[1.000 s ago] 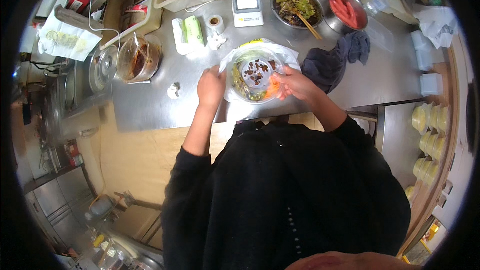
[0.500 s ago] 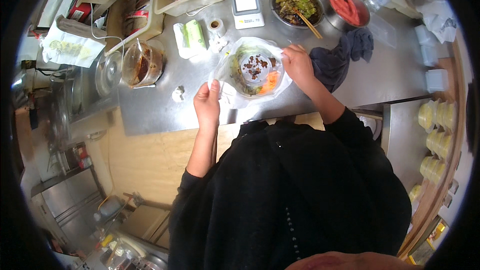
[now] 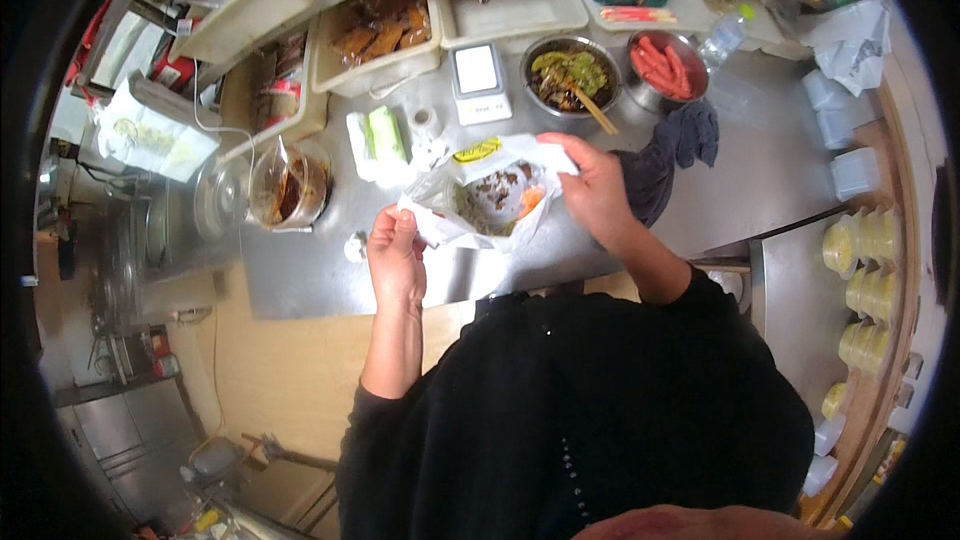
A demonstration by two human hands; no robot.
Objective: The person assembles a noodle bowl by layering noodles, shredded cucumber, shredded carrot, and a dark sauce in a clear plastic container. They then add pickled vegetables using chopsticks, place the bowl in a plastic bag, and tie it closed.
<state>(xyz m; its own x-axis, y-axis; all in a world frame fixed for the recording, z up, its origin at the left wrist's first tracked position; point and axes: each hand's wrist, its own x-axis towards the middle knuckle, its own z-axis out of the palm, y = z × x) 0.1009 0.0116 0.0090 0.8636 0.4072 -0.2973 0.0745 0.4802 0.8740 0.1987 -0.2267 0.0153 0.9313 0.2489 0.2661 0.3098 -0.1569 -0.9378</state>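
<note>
Bagging a food bowl [image 3: 497, 198]: I am pinching the bag [image 3: 440, 220] with left hand [image 3: 395, 252], right hand [image 3: 592, 185] gripping its far edge; sealing seems next.

We see a clear plastic bag [image 3: 490, 200] with a yellow label [image 3: 477, 150] near its top edge, held above the steel surface [image 3: 330, 270] between our left hand [image 3: 395, 250] and right hand [image 3: 595, 185]. Behind it stands a small white digital scale [image 3: 478, 82] with a pale platform. At far left lies a white printed paper package [image 3: 150, 135].
</note>
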